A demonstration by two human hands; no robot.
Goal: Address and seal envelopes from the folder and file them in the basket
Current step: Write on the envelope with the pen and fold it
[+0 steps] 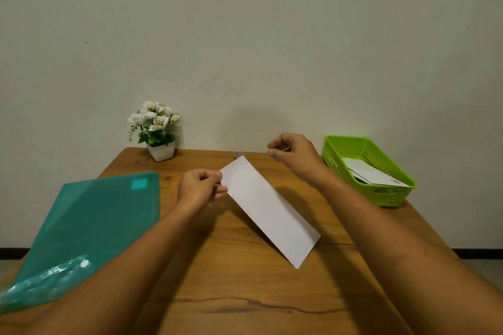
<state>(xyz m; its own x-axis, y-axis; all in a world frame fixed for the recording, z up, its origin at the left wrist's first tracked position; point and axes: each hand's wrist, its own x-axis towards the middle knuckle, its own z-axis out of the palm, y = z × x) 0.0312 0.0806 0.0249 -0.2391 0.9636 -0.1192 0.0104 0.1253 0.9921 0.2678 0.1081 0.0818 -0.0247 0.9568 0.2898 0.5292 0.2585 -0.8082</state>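
Pinching the envelope by its far end, my left hand holds it slanted over the table between folder and basket, while my right hand pinches a thin strip just beyond.

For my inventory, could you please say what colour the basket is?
The basket is lime green; head view.

Head view looks forward-down, near the table.
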